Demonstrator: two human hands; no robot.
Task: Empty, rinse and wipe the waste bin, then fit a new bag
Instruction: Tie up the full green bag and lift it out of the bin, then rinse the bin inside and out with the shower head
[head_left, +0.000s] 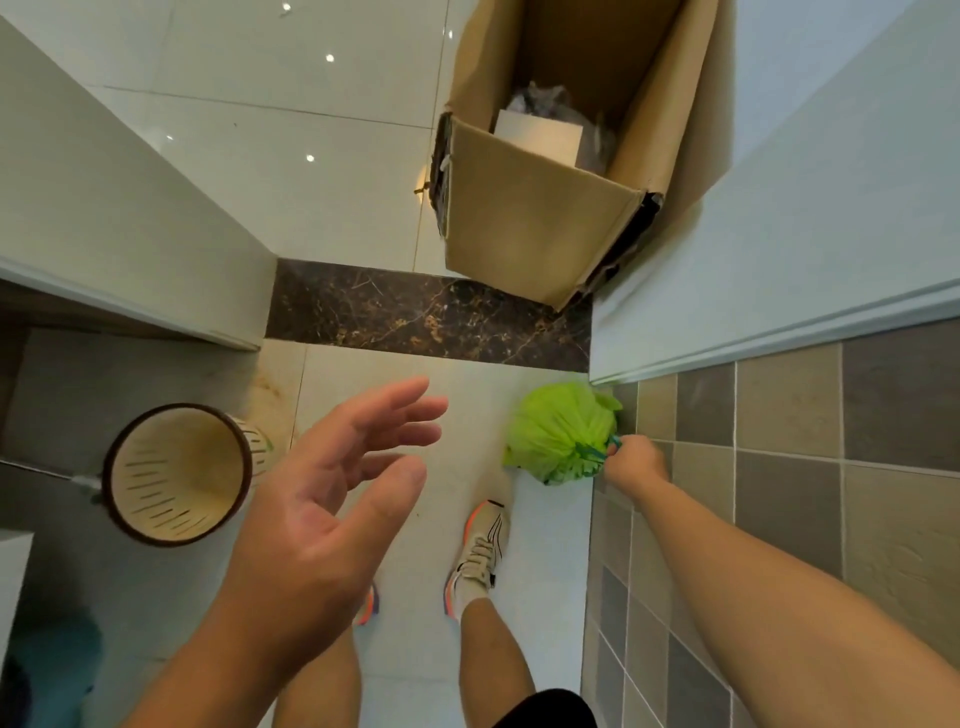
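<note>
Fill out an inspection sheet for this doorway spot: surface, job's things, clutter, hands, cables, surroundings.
Surface: pale floor tiles with a dark marble threshold strip across the doorway.
Job's things: slotted waste bin on the floor at left, no bag inside; tied green rubbish bag at right.
Clutter: open cardboard box beyond the threshold, with paper and plastic inside.
Hands: left hand open, fingers spread, holding nothing; right hand grips the bag's knotted neck.
Cables: nothing seen.
Surroundings: grey and brown tiled wall at right; white door frame; the person's trainers below.
</note>
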